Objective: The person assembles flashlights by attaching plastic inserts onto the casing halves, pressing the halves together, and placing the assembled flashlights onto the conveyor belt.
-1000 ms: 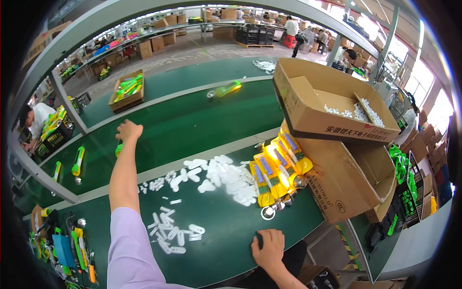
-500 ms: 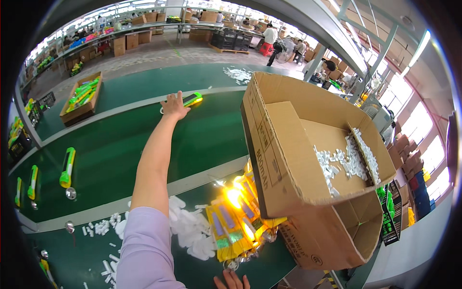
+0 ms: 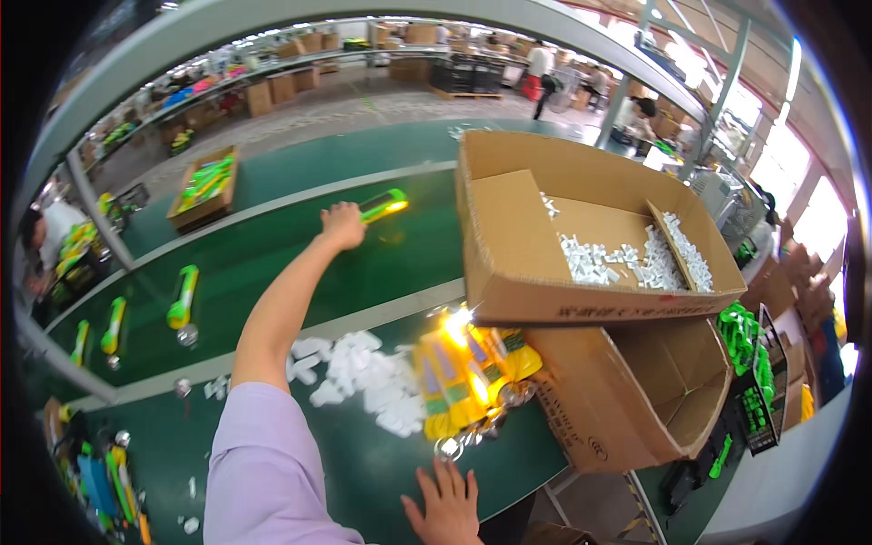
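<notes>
My left hand point(image 3: 342, 226) reaches out over the green conveyor belt point(image 3: 272, 263), fingers closed round one end of a green and yellow flashlight point(image 3: 383, 205). Its far end glows, and a yellow reflection shows on the belt below it. My right hand point(image 3: 443, 505) rests palm down near the bench's front edge, fingers spread and holding nothing. Just beyond it lies a pile of yellow flashlights point(image 3: 468, 381) with round silvery ends, some of them lit. Left of that pile are many loose white plastic pieces point(image 3: 372, 381).
More flashlights point(image 3: 183, 300) lie spaced out along the belt's left. A large carton point(image 3: 527, 295) of small white parts stands on another open carton point(image 3: 581, 400) at the right. A shallow box point(image 3: 202, 213) of green flashlights sits beyond the belt. Metal rails point(image 3: 400, 313) edge the belt.
My left hand has drawn the flashlight a little nearer from the belt's far rail. More of my right hand shows, with its fingers spread. The whole view has swung left.
</notes>
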Tool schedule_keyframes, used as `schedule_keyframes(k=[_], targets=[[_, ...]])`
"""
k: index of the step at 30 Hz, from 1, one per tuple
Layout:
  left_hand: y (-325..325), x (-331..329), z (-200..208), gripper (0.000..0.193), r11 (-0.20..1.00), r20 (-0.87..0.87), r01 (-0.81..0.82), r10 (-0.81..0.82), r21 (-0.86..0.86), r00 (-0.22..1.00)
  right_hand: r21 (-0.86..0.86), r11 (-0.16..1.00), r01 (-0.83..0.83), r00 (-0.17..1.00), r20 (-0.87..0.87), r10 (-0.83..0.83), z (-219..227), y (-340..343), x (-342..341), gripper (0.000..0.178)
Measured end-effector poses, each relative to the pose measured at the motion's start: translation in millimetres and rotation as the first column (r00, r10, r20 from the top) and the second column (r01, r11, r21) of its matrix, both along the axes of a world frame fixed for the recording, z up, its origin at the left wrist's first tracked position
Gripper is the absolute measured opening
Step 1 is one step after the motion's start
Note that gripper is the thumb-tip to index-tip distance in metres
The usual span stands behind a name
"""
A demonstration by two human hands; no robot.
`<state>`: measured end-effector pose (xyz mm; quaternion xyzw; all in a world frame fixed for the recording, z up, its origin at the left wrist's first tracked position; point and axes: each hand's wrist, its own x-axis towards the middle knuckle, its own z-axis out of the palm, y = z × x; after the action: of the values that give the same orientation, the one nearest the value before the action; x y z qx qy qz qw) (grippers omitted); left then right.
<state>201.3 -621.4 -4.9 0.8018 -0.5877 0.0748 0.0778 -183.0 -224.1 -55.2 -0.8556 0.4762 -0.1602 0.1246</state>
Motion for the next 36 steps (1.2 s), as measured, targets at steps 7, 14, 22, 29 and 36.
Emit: schedule_keyframes(k=[7,14,22,29,36], targets=[[241,-65,52,0.052,0.917,-0.059,0.332,-0.353,-0.222,0.934,-0.041,0.996,-0.081,0.992,0.097,0.085,9,3,-9,0.049],[478,-153,85,0.058,0.848,-0.154,0.442,-0.498,-0.292,0.854,-0.233,0.972,-0.034,0.934,0.339,0.114,1,26,-19,0.028],[587,-211,65,0.064,0.699,-0.509,0.711,-0.587,0.073,0.63,0.217,-0.455,-0.864,0.477,0.643,-0.599,-4,97,-36,0.072],[566,-229,66,0.073,0.621,-0.233,0.771,-0.736,0.14,0.635,0.309,-0.237,-0.921,0.377,0.559,-0.739,-12,148,-39,0.048],[603,-261,38,0.049,0.981,-0.865,0.169,-0.166,-0.095,0.474,0.59,0.27,-0.761,0.131,0.547,-0.827,9,166,-27,0.037]])
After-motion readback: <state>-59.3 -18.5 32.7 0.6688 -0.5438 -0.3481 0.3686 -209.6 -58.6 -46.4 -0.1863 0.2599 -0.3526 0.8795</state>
